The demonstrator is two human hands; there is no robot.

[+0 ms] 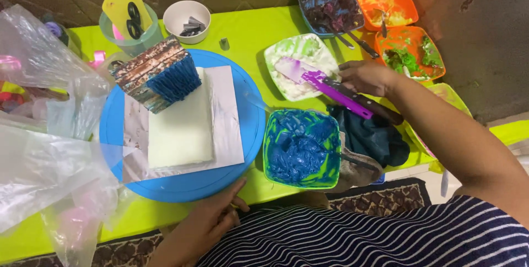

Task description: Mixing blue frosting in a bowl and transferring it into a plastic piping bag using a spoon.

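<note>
My right hand [366, 77] reaches over the white-and-green bowl [300, 66] and grips a purple spatula [325, 84] whose blade lies across that bowl. My left hand [206, 224] rests at the near rim of the blue turntable [182, 181], fingers loosely spread, holding nothing. On the turntable lies a white board with a white frosted rectangular cake [182, 123]. A block piped in blue with a brown top [157, 74] sits tilted at its far end. A green bowl of blue frosting [300, 148] stands just right of the turntable.
Bowls of purple [330, 9], orange-yellow [386, 2] and green [410, 52] frosting stand at the back right. A dark cloth [374, 135] lies beside the blue bowl. Clear plastic bags [44, 151] crowd the left. A tool cup [129, 30] and a white bowl [187, 20] stand behind.
</note>
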